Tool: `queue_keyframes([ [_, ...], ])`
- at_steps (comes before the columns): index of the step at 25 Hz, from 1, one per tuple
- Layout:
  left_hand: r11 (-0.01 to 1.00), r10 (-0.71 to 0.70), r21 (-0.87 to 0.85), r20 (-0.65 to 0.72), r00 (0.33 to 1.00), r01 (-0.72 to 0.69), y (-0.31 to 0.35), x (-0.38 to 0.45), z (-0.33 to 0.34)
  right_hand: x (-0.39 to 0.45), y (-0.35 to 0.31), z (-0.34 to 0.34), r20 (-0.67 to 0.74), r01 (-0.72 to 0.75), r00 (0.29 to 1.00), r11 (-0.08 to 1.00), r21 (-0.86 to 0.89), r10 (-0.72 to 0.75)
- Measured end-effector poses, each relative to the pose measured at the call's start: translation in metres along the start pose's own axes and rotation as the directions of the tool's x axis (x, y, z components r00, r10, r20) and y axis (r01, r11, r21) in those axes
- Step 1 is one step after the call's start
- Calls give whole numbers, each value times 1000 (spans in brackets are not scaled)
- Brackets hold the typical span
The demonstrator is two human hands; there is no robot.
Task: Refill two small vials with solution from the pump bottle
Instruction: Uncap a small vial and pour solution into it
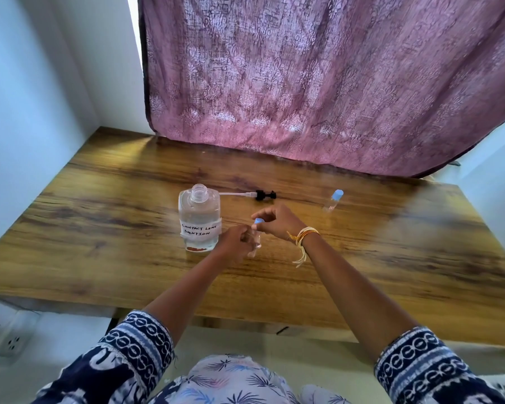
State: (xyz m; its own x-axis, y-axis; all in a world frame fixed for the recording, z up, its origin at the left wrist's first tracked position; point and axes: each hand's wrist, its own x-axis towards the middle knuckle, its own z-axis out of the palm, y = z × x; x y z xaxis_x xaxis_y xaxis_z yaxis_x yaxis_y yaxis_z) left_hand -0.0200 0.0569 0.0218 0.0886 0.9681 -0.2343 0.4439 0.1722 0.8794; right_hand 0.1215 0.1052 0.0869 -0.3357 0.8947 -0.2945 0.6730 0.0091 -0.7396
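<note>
Vial [256, 243], small, clear, upright, is clamped in the left grip [236, 243]; its blue cap [258, 221], directly above, is pinched by the right grip [277, 221].

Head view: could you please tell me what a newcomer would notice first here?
Both hands meet at the table's middle: the left hand holds a clear vial while the right hand grips its blue cap. Just left stands the open solution bottle, its pump lying behind it.

The clear solution bottle [199, 220] stands upright and uncapped, its handwritten label facing front. Its black pump head [263, 195] lies just behind-right of it. One blue-capped vial [256, 239] is held just right of the bottle; another [333, 201] lies well right.
</note>
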Motion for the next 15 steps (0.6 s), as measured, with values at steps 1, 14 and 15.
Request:
queue_keyframes([
  [1,1000,-2,1,1,1000,2,0,2,0,0,1,1,-24,5,1000,1000,15,-5],
  [14,997,-5,-78,12,1000,6,-21,15,8,19,41,-2,99,-504,836,684,528,539],
  [15,997,5,-79,9,1000,-5,-22,16,9,20,47,-3,84,-543,813,696,469,577],
])
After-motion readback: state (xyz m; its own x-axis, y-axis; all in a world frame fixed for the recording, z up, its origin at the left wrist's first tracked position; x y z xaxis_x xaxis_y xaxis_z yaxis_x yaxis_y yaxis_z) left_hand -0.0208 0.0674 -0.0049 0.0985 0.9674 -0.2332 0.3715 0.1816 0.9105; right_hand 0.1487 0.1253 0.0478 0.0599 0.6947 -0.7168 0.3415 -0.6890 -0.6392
